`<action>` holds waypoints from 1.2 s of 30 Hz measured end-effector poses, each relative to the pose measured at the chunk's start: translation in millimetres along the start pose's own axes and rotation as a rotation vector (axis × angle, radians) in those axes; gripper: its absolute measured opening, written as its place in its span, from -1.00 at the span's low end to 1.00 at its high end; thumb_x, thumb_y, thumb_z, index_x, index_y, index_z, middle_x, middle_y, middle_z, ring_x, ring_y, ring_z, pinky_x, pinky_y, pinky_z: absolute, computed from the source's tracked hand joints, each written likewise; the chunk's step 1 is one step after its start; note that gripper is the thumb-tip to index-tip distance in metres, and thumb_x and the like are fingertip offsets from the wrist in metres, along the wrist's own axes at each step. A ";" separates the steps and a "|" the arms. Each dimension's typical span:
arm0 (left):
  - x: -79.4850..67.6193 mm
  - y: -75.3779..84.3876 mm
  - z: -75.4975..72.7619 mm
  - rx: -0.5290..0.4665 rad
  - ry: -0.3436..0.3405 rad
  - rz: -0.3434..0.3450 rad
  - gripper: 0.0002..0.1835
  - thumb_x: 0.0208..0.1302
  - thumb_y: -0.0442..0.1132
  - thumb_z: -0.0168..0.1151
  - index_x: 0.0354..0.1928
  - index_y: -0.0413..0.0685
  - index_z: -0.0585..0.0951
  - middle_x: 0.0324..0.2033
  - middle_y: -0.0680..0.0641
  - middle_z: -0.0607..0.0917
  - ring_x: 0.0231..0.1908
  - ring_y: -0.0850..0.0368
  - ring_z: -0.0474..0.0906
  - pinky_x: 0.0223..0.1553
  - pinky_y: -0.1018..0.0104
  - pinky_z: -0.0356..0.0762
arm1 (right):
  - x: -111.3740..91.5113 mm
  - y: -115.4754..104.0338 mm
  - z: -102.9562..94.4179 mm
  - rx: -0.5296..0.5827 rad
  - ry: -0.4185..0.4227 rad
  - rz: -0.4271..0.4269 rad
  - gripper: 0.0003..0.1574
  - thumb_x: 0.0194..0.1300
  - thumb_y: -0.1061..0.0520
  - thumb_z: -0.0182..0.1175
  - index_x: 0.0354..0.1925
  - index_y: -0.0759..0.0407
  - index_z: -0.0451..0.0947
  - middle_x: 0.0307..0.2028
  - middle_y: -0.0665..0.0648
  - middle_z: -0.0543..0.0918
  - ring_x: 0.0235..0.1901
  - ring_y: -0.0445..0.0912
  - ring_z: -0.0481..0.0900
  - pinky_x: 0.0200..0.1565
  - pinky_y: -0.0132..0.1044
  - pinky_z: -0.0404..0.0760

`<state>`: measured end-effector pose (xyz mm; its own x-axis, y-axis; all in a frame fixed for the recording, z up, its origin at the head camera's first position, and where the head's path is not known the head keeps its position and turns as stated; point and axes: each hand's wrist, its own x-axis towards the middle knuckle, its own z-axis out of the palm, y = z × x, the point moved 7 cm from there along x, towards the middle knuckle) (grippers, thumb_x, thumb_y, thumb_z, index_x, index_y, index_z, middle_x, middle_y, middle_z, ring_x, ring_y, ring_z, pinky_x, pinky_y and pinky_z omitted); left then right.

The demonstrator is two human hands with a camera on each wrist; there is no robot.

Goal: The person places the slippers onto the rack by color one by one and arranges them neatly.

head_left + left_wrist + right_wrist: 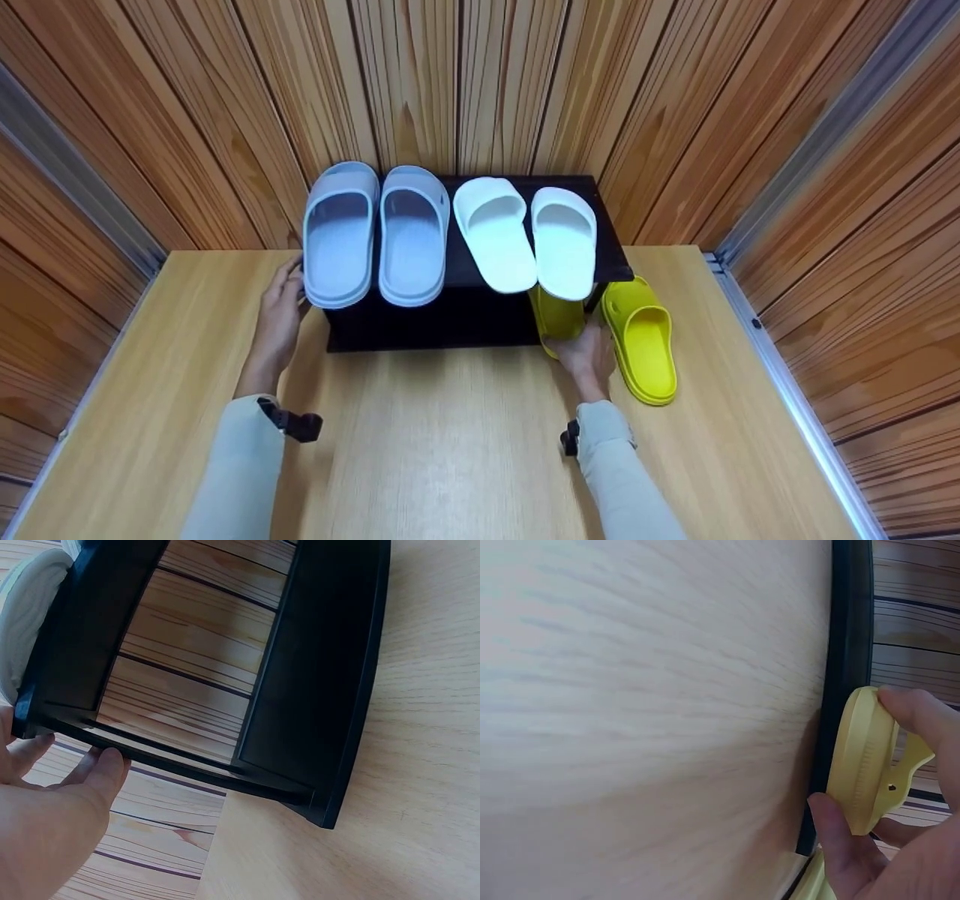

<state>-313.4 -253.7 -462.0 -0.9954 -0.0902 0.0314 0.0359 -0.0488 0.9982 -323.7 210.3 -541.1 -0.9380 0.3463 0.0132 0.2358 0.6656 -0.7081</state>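
Observation:
A black two-tier shoe rack (420, 324) stands against the back wall. My left hand (277, 322) grips its left side, thumb (111, 765) against the side bar just under the top shelf. At the right end of the lower shelf, my right hand (586, 352) holds a yellow slipper (861, 757) by its heel, thumb and fingers on opposite edges. The slipper's front is partly hidden below the top shelf. Its yellow mate (649, 349) is outside the rack, just right of my right hand.
On the top shelf sit a pair of grey-blue slippers (339, 251) at left and a pair of white slippers (498, 244) at right, heels overhanging the front edge. Wood-plank walls (495, 82) enclose the light wooden surface (435, 442) at back and sides.

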 end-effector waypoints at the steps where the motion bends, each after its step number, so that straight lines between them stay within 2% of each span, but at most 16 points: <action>1: 0.0 0.4 -0.1 0.000 -0.001 0.001 -0.41 0.67 -0.10 -0.30 0.61 -0.09 0.03 0.53 -0.18 0.14 0.47 -0.11 0.13 0.49 -0.01 0.01 | 0.0 1.2 1.0 -0.001 -0.001 0.007 0.44 -0.02 0.00 0.57 0.59 0.21 -0.09 0.34 0.41 0.34 0.27 0.26 0.36 0.17 0.22 0.43; 8: -0.4 0.2 0.2 0.003 -0.001 0.003 -0.41 0.67 -0.10 -0.30 0.61 -0.08 0.02 0.55 -0.15 0.11 0.47 -0.10 0.11 0.49 -0.01 -0.01 | -1.2 5.7 4.7 -0.031 -0.004 0.036 0.32 0.00 -0.05 0.56 0.54 0.19 0.05 0.34 0.39 0.34 0.26 0.26 0.36 0.15 0.28 0.44; 12: 0.6 0.0 0.3 -0.020 0.013 0.006 -0.42 0.66 -0.16 -0.30 0.61 -0.12 0.04 0.51 -0.18 0.17 0.44 -0.09 0.18 0.49 0.02 0.03 | -2.1 4.3 4.4 -0.035 0.003 0.023 0.28 -0.01 -0.08 0.57 0.49 0.21 0.10 0.27 0.39 0.39 0.20 0.26 0.41 0.11 0.25 0.46; 17: 0.4 -0.8 -0.6 -0.022 0.025 -0.003 -0.43 0.66 -0.15 -0.31 0.60 -0.11 0.05 0.47 -0.20 0.21 0.43 -0.08 0.20 0.48 0.04 0.05 | -3.0 3.2 3.6 -0.026 0.002 -0.013 0.31 0.00 -0.08 0.58 0.51 0.25 0.08 0.28 0.40 0.38 0.22 0.25 0.41 0.14 0.20 0.46; 20: 0.5 -1.0 -0.4 -0.010 0.022 0.000 -0.43 0.66 -0.14 -0.31 0.60 -0.11 0.05 0.47 -0.20 0.22 0.44 -0.10 0.18 0.49 0.02 0.03 | -3.4 3.0 2.6 -0.033 0.003 -0.044 0.40 0.02 -0.08 0.58 0.56 0.24 -0.04 0.33 0.43 0.32 0.25 0.26 0.37 0.17 0.20 0.44; 25: -1.0 -2.4 -0.1 0.007 0.021 0.009 -0.42 0.67 -0.11 -0.30 0.60 -0.10 0.06 0.47 -0.21 0.23 0.45 -0.10 0.17 0.49 0.00 0.03 | -6.3 0.6 -0.4 -0.101 0.016 -0.115 0.58 0.08 -0.15 0.54 0.63 0.14 -0.36 0.43 0.50 0.13 0.32 0.28 0.26 0.26 0.21 0.36; 27: -1.8 -2.6 -0.2 0.003 0.019 0.012 -0.42 0.67 -0.10 -0.30 0.60 -0.09 0.06 0.48 -0.21 0.21 0.46 -0.11 0.15 0.49 -0.01 0.02 | -7.7 -1.8 -2.9 -0.156 0.027 -0.149 0.50 0.14 -0.19 0.50 0.62 0.21 -0.28 0.43 0.51 0.13 0.31 0.30 0.25 0.30 0.20 0.32; 30: -1.9 -2.6 -0.5 -0.006 0.019 0.013 -0.42 0.67 -0.10 -0.31 0.61 -0.10 0.05 0.51 -0.20 0.17 0.47 -0.12 0.13 0.49 -0.01 0.01 | -10.0 -3.8 -7.5 -0.237 0.025 -0.165 0.31 0.25 -0.27 0.39 0.59 0.31 -0.07 0.42 0.49 0.18 0.30 0.34 0.25 0.29 0.30 0.27; 33: -1.4 -1.9 -0.1 -0.010 0.021 0.011 -0.42 0.66 -0.12 -0.31 0.61 -0.10 0.04 0.53 -0.17 0.13 0.48 -0.12 0.11 0.49 -0.01 0.00 | -11.0 -1.6 -13.1 -0.292 0.007 -0.161 0.12 0.35 -0.30 0.26 0.55 0.29 0.11 0.42 0.46 0.22 0.30 0.38 0.25 0.22 0.41 0.23; 36: -0.3 -1.1 1.1 -0.005 0.017 0.009 -0.42 0.66 -0.11 -0.30 0.61 -0.09 0.04 0.55 -0.16 0.10 0.49 -0.11 0.09 0.50 -0.02 -0.02 | -11.9 5.2 -20.3 -0.293 -0.004 -0.154 -0.03 0.43 -0.28 0.17 0.53 0.24 0.20 0.47 0.44 0.16 0.40 0.39 0.13 0.28 0.48 0.06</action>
<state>-313.2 -252.6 -463.0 -0.9935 -0.1072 0.0394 0.0453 -0.0529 0.9976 -306.1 223.1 -530.6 -0.9692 0.2245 0.1015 0.1534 0.8723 -0.4643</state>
